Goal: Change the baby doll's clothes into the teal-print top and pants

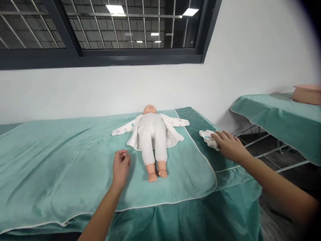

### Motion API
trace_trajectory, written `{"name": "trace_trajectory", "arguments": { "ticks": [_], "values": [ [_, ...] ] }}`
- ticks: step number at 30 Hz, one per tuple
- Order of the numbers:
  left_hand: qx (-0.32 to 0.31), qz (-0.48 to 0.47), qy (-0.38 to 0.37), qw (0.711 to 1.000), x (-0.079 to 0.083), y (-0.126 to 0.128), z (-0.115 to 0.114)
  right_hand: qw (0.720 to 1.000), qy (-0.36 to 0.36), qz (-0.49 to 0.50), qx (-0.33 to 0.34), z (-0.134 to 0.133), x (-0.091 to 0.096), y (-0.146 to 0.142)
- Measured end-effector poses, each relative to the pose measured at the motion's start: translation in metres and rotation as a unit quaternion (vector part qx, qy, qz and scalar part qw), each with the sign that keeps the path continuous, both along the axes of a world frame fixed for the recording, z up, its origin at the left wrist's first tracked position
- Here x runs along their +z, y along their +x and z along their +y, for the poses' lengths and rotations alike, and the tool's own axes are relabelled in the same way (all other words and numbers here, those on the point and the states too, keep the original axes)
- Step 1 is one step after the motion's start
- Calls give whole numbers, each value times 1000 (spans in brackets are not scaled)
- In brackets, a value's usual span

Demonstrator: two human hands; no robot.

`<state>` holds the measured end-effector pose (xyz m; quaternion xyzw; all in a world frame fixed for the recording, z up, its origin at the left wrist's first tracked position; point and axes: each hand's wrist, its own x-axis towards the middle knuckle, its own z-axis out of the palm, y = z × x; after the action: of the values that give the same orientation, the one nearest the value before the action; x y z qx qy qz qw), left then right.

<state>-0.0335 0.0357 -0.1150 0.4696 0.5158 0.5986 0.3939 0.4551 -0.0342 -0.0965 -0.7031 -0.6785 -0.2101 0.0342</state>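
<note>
A baby doll [152, 140] lies on its back on a green towel [62, 160], head toward the wall. It wears a white bodysuit, and an open patterned jacket is spread under it. My left hand [120, 166] hovers just left of the doll's legs, its fingers loosely curled with nothing in them. My right hand [229, 144] rests on a small crumpled patterned cloth [207, 138] at the table's right side, fingers laid over it.
The table is covered in darker green fabric [200, 214] and stands against a white wall under a dark window. To the right is a second green-covered table [276, 117] with a pink basin [307, 93] on it. Between the tables is a gap with metal legs.
</note>
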Motion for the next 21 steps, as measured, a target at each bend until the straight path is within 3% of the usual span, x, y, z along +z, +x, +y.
{"name": "trace_trajectory", "arguments": {
  "ticks": [4,7,9,13,16,19,21],
  "values": [
    [-132,94,-85,983,24,1,-13,996,-84,-2,10,1,24,5],
    [-294,175,-102,934,61,7,-33,995,-98,18,13,2,55,-21],
    [-370,219,-72,900,89,9,-50,995,-90,34,26,4,77,-45],
    [-340,276,6,899,146,13,-81,993,-67,80,55,5,124,-100],
    [-321,252,79,910,179,26,-103,985,-61,123,107,-7,168,-145],
    [-319,221,188,902,202,45,-122,929,-68,282,231,-28,216,-187],
    [-288,254,261,885,213,55,-129,887,-77,362,276,-41,244,-208]
  ]
}}
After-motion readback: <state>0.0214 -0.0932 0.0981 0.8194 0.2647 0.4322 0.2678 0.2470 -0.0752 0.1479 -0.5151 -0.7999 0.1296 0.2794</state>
